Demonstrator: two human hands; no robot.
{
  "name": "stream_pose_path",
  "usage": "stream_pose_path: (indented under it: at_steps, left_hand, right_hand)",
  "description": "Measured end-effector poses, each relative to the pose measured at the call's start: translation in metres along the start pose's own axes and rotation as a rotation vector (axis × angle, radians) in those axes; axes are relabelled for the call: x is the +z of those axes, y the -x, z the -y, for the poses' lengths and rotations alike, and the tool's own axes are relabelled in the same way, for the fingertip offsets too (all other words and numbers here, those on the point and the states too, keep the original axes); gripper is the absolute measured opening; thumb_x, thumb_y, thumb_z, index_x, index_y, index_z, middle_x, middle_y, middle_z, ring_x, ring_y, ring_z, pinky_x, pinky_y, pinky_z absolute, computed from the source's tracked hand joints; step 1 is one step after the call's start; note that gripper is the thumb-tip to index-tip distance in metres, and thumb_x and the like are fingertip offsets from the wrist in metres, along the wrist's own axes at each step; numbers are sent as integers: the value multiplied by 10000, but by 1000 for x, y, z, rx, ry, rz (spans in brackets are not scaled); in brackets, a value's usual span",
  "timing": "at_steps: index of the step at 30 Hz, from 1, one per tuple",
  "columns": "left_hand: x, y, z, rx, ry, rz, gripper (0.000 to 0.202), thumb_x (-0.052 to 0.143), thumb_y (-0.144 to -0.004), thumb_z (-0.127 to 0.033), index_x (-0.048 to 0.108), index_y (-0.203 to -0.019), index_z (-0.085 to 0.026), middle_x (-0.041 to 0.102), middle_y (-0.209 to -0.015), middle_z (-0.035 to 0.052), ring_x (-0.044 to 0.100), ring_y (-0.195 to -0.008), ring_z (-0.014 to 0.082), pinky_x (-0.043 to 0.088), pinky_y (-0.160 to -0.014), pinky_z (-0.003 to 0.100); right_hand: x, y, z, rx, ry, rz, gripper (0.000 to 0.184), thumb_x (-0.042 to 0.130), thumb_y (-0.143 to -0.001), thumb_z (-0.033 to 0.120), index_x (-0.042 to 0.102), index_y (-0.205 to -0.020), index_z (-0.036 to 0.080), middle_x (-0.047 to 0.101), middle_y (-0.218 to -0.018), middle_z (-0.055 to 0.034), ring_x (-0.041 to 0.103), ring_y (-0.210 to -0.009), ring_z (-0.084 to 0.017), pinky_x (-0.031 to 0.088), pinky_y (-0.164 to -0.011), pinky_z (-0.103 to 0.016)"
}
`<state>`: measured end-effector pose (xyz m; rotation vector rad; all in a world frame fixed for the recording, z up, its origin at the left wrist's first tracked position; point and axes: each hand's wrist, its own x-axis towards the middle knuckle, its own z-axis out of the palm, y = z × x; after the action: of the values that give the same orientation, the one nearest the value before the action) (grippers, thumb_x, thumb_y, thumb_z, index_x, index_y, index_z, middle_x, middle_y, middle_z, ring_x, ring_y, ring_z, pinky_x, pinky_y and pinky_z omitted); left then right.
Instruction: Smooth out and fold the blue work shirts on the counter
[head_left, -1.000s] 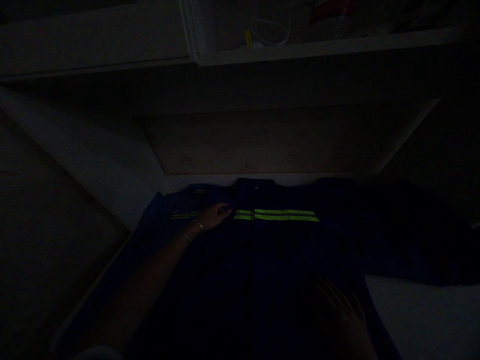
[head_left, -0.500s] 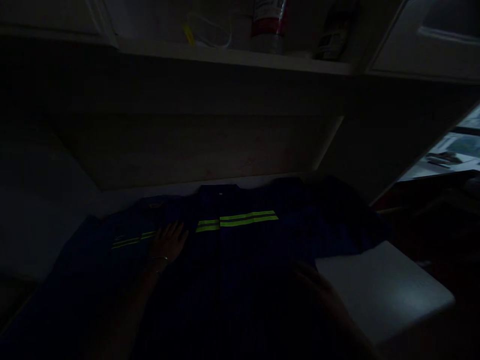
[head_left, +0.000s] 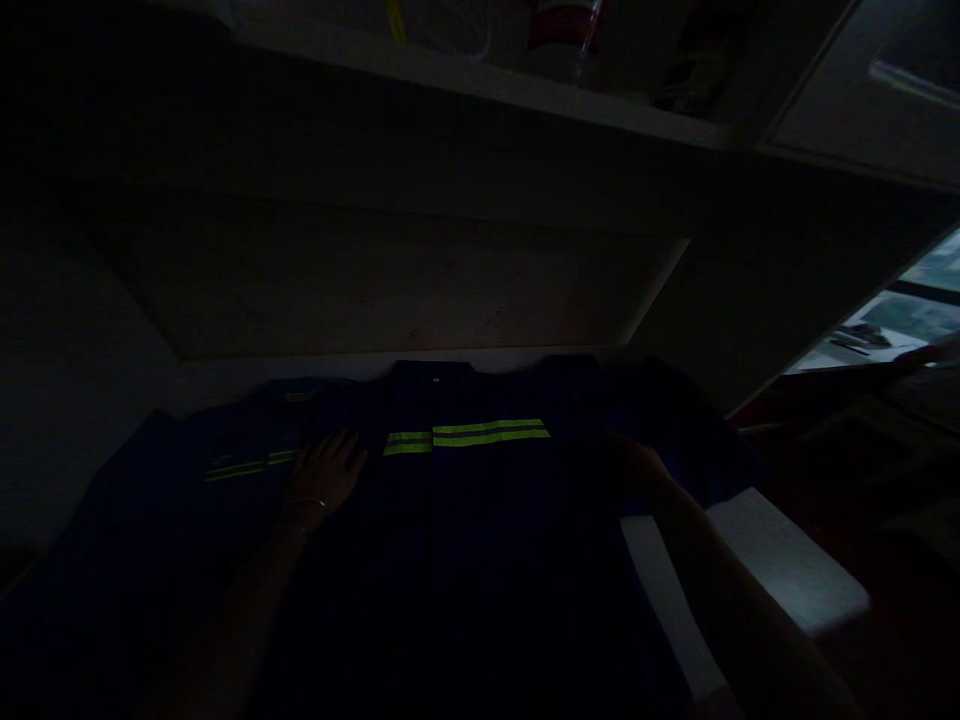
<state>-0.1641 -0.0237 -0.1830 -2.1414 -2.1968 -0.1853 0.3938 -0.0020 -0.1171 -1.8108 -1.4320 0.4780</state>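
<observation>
A dark blue work jacket [head_left: 487,520] with yellow-green stripes across its chest lies spread out, collar at the far side. To its left lies a second blue garment [head_left: 172,520] with thinner stripes, partly beside or under the first; the dark hides which. My left hand [head_left: 326,472], a bracelet at the wrist, rests flat with fingers apart where the two garments meet. Over the right part of the jacket, near its sleeve, is my right hand [head_left: 634,462]. Its fingers merge into the dark cloth, so their grip does not show.
The white table's corner [head_left: 795,560] shows at the right below the sleeve. Behind the garments stands a pale panel [head_left: 420,285]. Overhead, a shelf [head_left: 480,85] holds a bottle with a red label [head_left: 564,35]. A bright window [head_left: 885,320] is at the far right.
My right hand has moved forward, away from me, over the jacket's right part, and its forearm now crosses the white tabletop. My left hand stays on the cloth. The view has tilted slightly.
</observation>
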Motion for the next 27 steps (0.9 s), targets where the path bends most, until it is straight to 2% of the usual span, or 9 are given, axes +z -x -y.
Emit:
stream_pose_path:
  at_steps: [3, 9, 12, 14, 16, 18, 21, 24, 27]
  left_hand:
    - [2, 0, 1, -13, 18, -23, 576, 295, -964, -508, 489, -1435, -241, 441, -1536, 62, 404, -1392, 280, 207, -1168, 517]
    - [0, 1, -1, -14, 35, -36, 571, 288, -971, -509, 501, -1424, -235, 462, -1521, 64, 410, -1386, 278, 203, -1169, 524]
    - [-1, 2, -2, -21, 41, -47, 570, 288, -973, -518, 504, -1420, -238, 467, -1518, 64, 409, -1386, 272, 204, -1169, 521]
    - [-1, 2, -3, -24, 44, -53, 568, 280, -974, -524, 514, -1410, -244, 477, -1511, 65, 411, -1385, 264, 201, -1172, 508]
    - [-1, 3, -3, -25, 54, -59, 562, 279, -974, -526, 523, -1400, -253, 482, -1508, 62, 415, -1381, 259, 195, -1174, 502]
    - [0, 3, -3, -26, 59, -63, 558, 283, -973, -521, 527, -1397, -251, 484, -1506, 62, 416, -1380, 262, 191, -1175, 499]
    - [0, 3, -3, -21, 55, -66, 562, 287, -973, -513, 521, -1405, -240, 484, -1507, 64, 413, -1380, 267, 190, -1175, 490]
    - [-1, 3, -3, -15, 64, -64, 569, 285, -974, -509, 509, -1417, -230, 474, -1514, 68, 411, -1381, 276, 193, -1172, 506]
    - [-2, 3, -3, -19, 67, -58, 571, 278, -977, -500, 502, -1421, -220, 465, -1520, 70, 410, -1382, 277, 196, -1170, 514]
  right_hand:
    - [8, -12, 9, -5, 17, 33, 256, 747, -610, 189, 763, -866, 196, 750, -843, -76, 693, -836, -281, 530, -859, -423]
    - [45, -3, 58, -55, -29, -46, 486, 557, -831, 511, 709, -1122, 154, 741, -1029, -112, 689, -929, -271, 552, -775, -382]
    - [62, 15, 84, -376, 114, 94, 405, 534, -865, 511, 741, -1032, 206, 737, -1050, -93, 677, -962, -256, 518, -865, -400]
    - [71, 27, 96, -599, 238, 269, 354, 512, -905, 491, 748, -1005, 248, 745, -1024, -64, 679, -954, -238, 478, -943, -430]
    - [77, 36, 104, -701, 306, 460, 350, 506, -929, 510, 735, -1048, 275, 744, -1056, -38, 678, -979, -227, 460, -978, -431]
    - [83, 37, 107, -685, 302, 519, 397, 476, -945, 541, 711, -1115, 269, 723, -1136, -44, 658, -1047, -223, 472, -980, -400]
    - [95, 25, 108, -608, 267, 278, 478, 375, -983, 516, 666, -1206, 209, 668, -1236, -100, 595, -1165, -240, 453, -1033, -395]
    - [114, 8, 105, -564, 407, 85, 525, 322, -998, 468, 554, -1367, 175, 527, -1428, -138, 454, -1333, -273, 345, -1130, -472]
    - [137, 2, 94, -446, 673, 198, 551, 322, -1000, 475, 401, -1494, 244, 306, -1592, -109, 260, -1455, -326, 228, -1142, -620]
